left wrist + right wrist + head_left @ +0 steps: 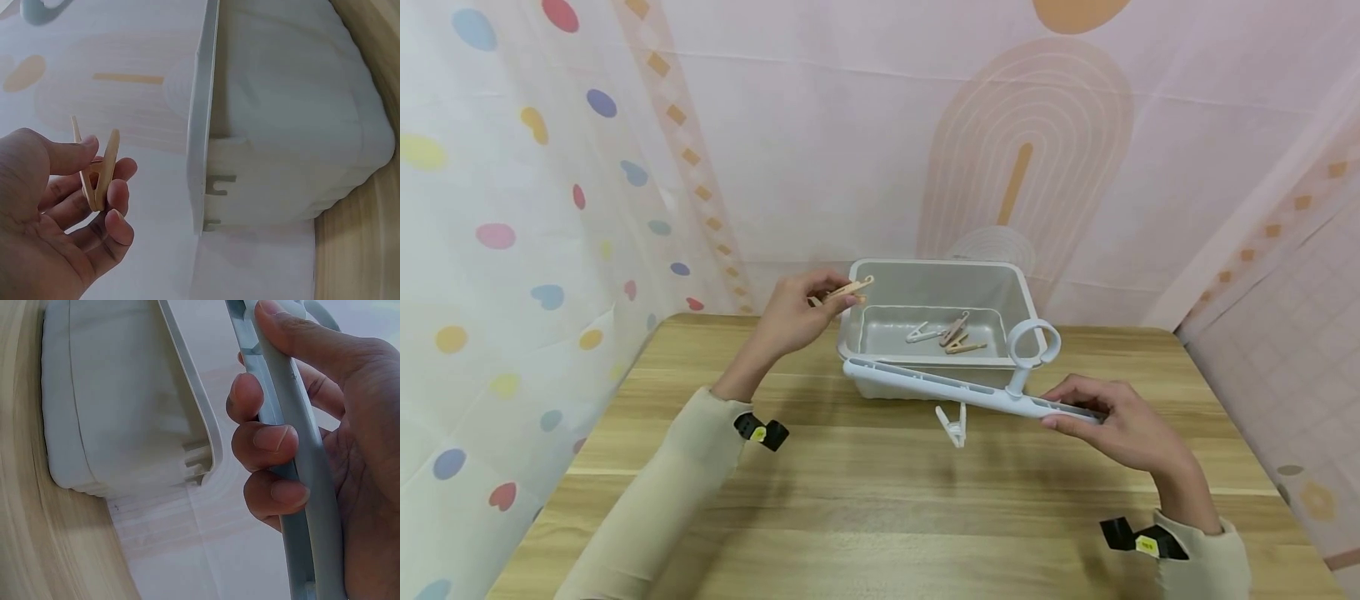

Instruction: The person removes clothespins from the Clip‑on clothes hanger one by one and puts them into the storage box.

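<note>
My left hand (801, 310) pinches a light orange clothespin (107, 165) between thumb and fingers, by the left rim of a grey plastic bin (943, 361). My right hand (1116, 425) grips one end of a pale blue hanger bar (932, 385) that has a ring hook (1034, 343) on its upper side. In the right wrist view the fingers curl round this bar. Below the bar's middle hangs a white clothespin (953, 425). Inside the bin lie a white clothespin (925, 333), a brownish one (953, 330) and a yellow-orange one (964, 346).
The bin stands on a wood-grain table (880, 517), near its back edge. Behind the table hangs a patterned curtain (820, 150), which also runs down the left side. The bar crosses in front of the bin's near wall.
</note>
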Demonstrator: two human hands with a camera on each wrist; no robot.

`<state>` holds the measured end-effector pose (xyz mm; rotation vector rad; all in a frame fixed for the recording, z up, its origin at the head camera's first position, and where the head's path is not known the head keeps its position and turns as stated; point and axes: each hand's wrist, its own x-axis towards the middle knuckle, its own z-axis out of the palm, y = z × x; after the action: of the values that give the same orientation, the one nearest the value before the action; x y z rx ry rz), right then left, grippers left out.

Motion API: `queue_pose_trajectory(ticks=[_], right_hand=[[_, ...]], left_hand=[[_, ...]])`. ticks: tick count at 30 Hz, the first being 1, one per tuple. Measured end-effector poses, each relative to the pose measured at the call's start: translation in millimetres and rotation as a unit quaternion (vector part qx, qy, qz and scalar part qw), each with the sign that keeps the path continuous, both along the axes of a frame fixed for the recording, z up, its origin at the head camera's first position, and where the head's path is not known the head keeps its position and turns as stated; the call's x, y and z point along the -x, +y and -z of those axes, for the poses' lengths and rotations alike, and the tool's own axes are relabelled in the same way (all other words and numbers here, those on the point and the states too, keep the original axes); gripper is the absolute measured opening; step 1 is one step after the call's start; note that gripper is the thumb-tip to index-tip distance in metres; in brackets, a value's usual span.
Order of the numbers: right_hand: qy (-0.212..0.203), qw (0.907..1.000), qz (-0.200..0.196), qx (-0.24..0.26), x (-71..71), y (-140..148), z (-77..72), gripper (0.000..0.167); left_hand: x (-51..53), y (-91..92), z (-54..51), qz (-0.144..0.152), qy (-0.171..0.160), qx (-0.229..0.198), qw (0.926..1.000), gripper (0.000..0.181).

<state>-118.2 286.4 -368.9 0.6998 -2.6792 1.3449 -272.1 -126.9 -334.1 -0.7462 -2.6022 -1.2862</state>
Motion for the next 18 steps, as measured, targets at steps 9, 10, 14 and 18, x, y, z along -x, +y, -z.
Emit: queue_pose_trajectory(ticks=[9,10,14,18], right_hand=[[0.01,0.9999,0.008,-0.005,-1.9,2,-0.8,0.022],[0.011,0.9999,0.01,-0.005,-2.1,3,-0.9,0.022],[0.006,0.9999,0.012,-0.006,-2.5,3,-0.3,0.021],[-0.004,0.9999,0.013,-0.008,-1.6,2,1.4,0.019]], left_hand=[[19.1,11.0,-7.8,-0.009,-0.004,0.029,0.9995,0.027],[21.4,12.2,-8.0,-0.009,-0.006,0.032,0.9994,0.027],[31.9,17.2,-6.4,-0.008,-0.005,0.052,0.9986,0.025],[41.2,19.5,-3.1,-0.012,0.001,0.076,0.997,0.024]])
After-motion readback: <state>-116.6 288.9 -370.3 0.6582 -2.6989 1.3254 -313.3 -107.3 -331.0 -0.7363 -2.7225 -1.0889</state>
